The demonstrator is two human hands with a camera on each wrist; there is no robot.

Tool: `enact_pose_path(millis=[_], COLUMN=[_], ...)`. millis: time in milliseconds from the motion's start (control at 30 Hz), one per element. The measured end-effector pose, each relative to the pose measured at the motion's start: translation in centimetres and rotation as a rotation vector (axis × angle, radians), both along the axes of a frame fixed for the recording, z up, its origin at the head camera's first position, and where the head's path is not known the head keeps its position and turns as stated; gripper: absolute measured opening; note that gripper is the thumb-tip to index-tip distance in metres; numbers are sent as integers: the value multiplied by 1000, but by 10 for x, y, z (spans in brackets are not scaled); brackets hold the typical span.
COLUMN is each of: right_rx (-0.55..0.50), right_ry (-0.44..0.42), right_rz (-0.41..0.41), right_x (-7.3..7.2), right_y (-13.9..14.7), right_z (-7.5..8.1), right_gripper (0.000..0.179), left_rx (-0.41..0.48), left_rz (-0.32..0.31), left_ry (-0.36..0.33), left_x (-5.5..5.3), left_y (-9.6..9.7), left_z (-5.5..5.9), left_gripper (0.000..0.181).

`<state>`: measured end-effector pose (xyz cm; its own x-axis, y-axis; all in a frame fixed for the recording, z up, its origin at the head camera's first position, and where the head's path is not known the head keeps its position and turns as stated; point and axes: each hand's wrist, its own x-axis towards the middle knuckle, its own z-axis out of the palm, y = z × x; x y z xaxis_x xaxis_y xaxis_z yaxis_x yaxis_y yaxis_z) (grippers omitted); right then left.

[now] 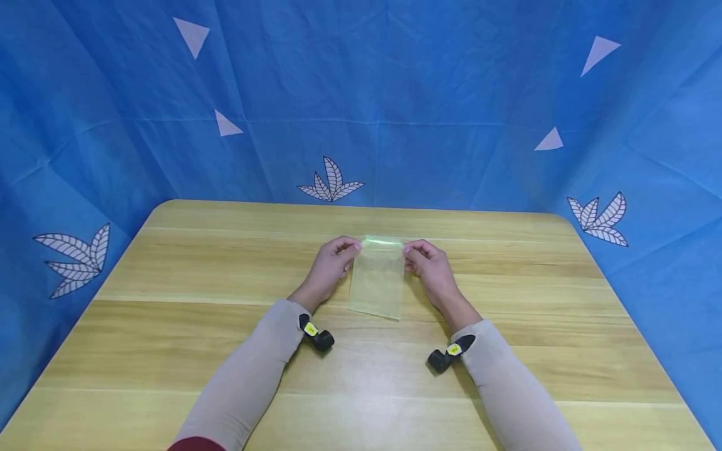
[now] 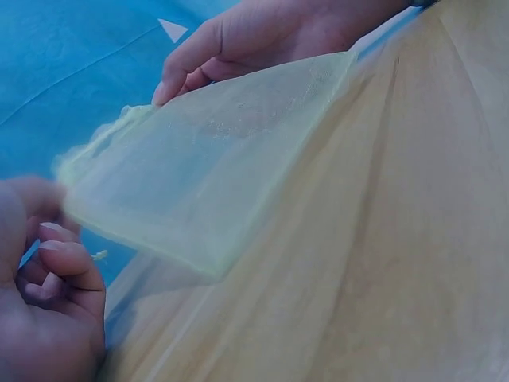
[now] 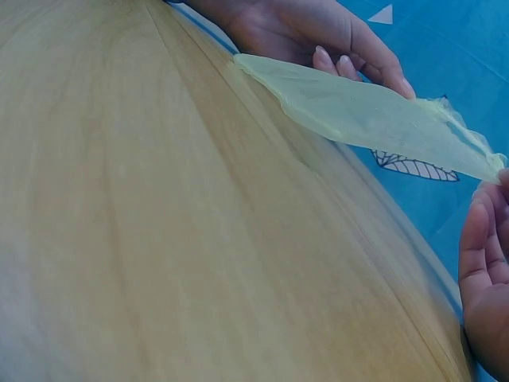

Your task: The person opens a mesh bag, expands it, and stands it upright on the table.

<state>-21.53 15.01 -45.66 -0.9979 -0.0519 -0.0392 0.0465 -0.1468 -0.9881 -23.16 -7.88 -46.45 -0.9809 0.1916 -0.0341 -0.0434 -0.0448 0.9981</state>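
Observation:
Between my hands hangs a small sheer yellow-green organza bag, its gathered top edge uppermost and its lower end towards me. My left hand pinches the upper left corner with thumb and fingers. At the opposite upper corner, my right hand pinches the fabric the same way. The left wrist view shows the thin bag stretched across and see-through, with nothing visible inside. In the right wrist view the bag appears nearly edge-on, held above the table.
A wood-grain table with rounded far corners lies under both arms. Behind it hangs a blue cloth backdrop with white triangles and leaf prints. Small black cameras are strapped at both wrists over light sleeves.

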Motion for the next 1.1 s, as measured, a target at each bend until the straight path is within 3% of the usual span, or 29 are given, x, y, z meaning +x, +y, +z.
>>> enact_pose_path(millis=[167, 433, 833, 1100], right_rx=[-29, 3, 93, 105], right_ry=[5, 15, 22, 59], right_rz=[-6, -5, 21, 36], right_x=[0, -1, 0, 1], right_y=[0, 0, -2, -2], right_z=[0, -2, -2, -1], right_gripper=[9, 13, 21, 16], left_rx=[-6, -82, -108, -93], left_rz=[-15, -101, -133, -122], left_ry=[20, 19, 24, 19], left_x=[0, -2, -2, -1], left_y=[0, -1, -2, -2], left_z=[0, 0, -3, -1], left_gripper=[17, 26, 22, 23])
